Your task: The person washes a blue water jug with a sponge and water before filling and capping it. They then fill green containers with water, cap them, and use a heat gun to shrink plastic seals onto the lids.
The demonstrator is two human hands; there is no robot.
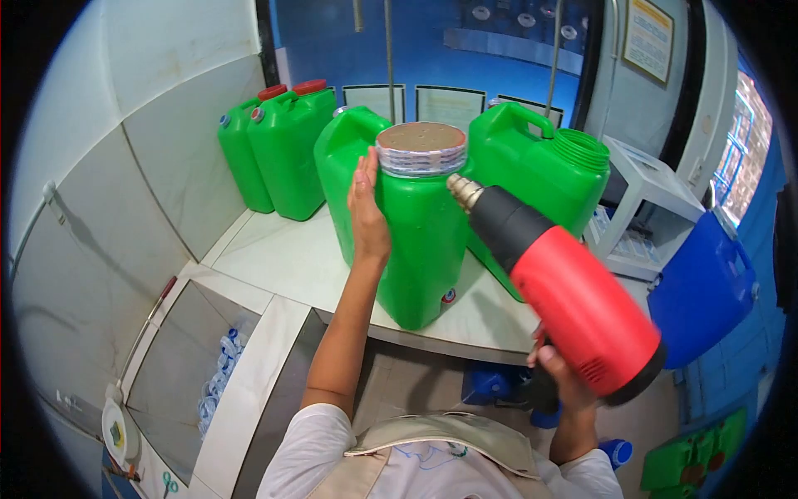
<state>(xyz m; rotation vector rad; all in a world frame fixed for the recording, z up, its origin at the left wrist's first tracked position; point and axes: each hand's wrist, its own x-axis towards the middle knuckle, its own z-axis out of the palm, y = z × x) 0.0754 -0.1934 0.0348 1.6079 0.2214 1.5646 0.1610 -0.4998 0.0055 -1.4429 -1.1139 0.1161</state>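
A green jug [424,241] stands upright on the white tiled counter, its wide cap [421,150] wrapped in a shiny printed band. My left hand [366,212] lies flat against the jug's left side, fingers stretched upward beside the cap. My right hand [565,370] is wrapped round the handle of a red and black heat gun [578,299]. The gun's metal nozzle points at the right side of the banded cap, a small gap away. Behind the gun stands another green jug [540,170] with an open threaded mouth.
Two green jugs with red caps [291,150] stand at the back left. A white shelf unit [648,200] and a blue container [702,287] are at the right. Bottles [220,374] lie in the tiled basin at the left. Scissors [169,482] rest at the lower left.
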